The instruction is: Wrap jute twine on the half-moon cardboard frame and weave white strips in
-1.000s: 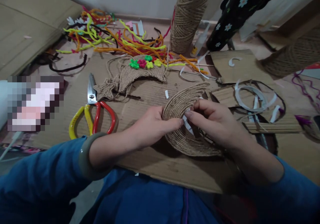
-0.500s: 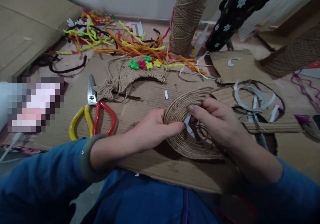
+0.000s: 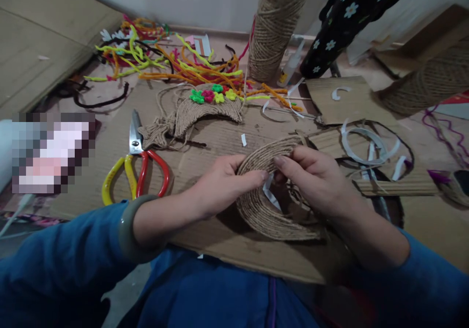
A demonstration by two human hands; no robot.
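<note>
Cardbd (image 3: 222,135), clear btl (image 3: 292,63) nr spool (image 3: 276,30), fingers (image 3: 293,168) on twine crescent (image 3: 264,223)

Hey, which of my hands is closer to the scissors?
Your left. The left hand is right of the scissors, gripping the twine crescent; the right hand is farther right, at the crescent's inner edge.

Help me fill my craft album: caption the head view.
Bare left hand holds a tan twine crescent, right hand at its inner edge.

Light: dim, cool | dark shadow beside twine crescent (image 3: 264,223) | pixelated patch (image 3: 54,147) left | lower-right corner murky
</note>
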